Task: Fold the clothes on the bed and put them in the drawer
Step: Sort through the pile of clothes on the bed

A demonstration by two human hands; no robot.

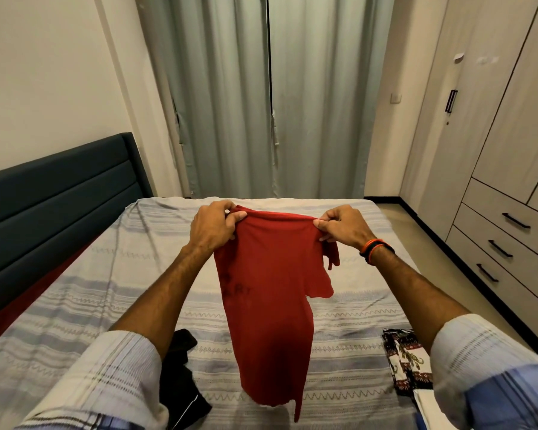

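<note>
A: Holding up the red shirt [271,293] above the bed [339,321], left hand [213,226] and right hand [343,225] each pinching its top edge, apart.

B: Still hanging loose, not yet folding flat?

A: Seemingly early going. Lying unfolded on the bed: black garment [182,380] near the left sleeve. Sitting at right: patterned cloth [406,361], apparently folded.

B: And the drawers [510,240]?

A: Staying closed, all of them, contents hidden. Nothing put away, as far as visible.
</note>
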